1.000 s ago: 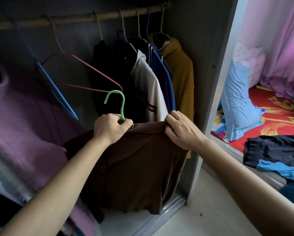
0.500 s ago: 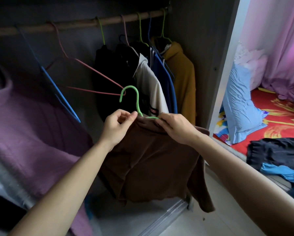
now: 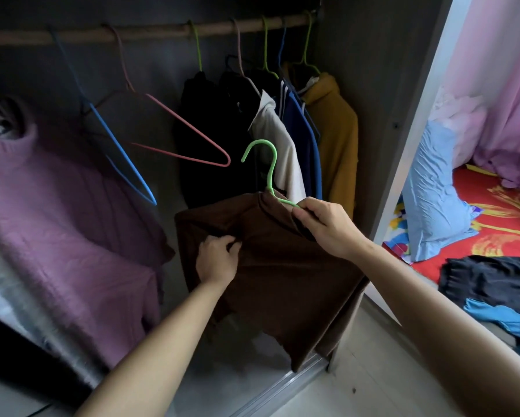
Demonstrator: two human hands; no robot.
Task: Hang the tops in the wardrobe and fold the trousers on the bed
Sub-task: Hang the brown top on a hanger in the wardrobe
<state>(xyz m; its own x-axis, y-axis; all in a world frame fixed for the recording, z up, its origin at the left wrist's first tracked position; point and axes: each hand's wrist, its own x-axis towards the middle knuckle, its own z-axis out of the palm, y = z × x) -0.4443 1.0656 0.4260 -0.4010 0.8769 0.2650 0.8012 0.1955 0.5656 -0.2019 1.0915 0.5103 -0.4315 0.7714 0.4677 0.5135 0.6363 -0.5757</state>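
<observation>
Dark wardrobe (image 3: 370, 85) beside red-sheeted bed (image 3: 499, 227)

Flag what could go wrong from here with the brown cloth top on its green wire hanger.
1. The brown cloth top hangs bunched on the green wire hanger, gripped low by the left hand while the right hand pinches the hanger's arm; it may slip off when lifted.
2. The hook may snag the empty pink wire hanger tilted on the wooden rail.
</observation>
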